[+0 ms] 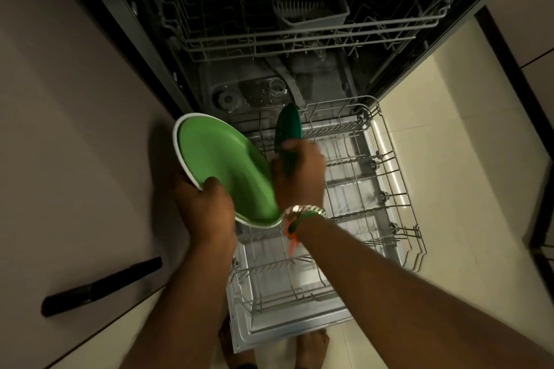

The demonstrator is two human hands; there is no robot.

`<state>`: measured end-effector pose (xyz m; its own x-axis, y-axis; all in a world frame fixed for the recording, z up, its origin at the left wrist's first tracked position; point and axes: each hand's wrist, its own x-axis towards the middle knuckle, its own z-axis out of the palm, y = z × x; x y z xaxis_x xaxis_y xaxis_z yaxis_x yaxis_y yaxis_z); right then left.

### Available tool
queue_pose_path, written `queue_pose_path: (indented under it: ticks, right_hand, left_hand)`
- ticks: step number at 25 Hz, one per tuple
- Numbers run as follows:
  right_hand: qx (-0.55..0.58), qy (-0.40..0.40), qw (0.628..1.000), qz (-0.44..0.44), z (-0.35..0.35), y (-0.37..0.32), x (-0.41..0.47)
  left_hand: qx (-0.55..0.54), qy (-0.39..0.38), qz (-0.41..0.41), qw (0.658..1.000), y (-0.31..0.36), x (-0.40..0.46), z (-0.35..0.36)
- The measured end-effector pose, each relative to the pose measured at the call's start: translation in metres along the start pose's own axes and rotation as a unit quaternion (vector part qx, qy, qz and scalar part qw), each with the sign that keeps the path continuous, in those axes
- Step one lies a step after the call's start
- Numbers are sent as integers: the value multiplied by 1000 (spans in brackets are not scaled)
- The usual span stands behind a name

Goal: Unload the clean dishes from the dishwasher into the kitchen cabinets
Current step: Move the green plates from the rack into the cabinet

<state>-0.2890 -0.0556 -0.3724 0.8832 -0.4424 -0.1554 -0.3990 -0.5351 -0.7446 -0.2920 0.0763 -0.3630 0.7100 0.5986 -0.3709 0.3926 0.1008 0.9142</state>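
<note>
Plates: light green plate (227,171) held tilted, face up and turned to the right, long axis running from far left to near right, white rim of a second plate (177,141) showing behind its far-left edge. Gripped at the near-left rim by the left hand (207,207), thumb curled over the green face, fingers hidden beneath. Dark green plate (287,129) standing on edge just right of it, upper edge pointing far, blurred, pinched at its lower part by the right hand (299,174), fingers curled round it. Both plates above the far-left part of the pulled-out lower rack (386,189), between the two hands, the two green plates nearly touching. No brand, label or writing readable anywhere. Gold bracelet (305,210) and orange-green thread on the right wrist. Upper rack (299,36) with a grey cutlery basket (308,6) farther in. Black cabinet handle (102,284) at near left. Bare feet (311,347) at the near edge, below the open door.
</note>
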Motion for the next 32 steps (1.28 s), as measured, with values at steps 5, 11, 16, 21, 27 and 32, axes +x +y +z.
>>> queue_pose_path:
  ticks: [5,11,16,21,27,32]
  right_hand:
    - [31,-85,969,231,18,30,53]
    - [56,-70,996,-12,-4,23,-26]
    - [-47,-80,962,-258,-28,19,-96]
    - [-156,-23,924,-349,-73,13,-108]
    - [-213,-13,887,-409,-133,-5,-120]
    - [-225,6,881,-416,-159,-2,-151]
  left_hand:
    - [21,-17,35,999,0,-2,4]
    - [-17,-38,-37,998,-5,4,7]
    - [-120,-84,-113,983,8,-27,-1]
    - [-254,-154,-222,929,23,-64,-25]
    - [-308,-205,-233,899,54,-111,-44]
    - [-280,-284,-231,888,65,-133,-73]
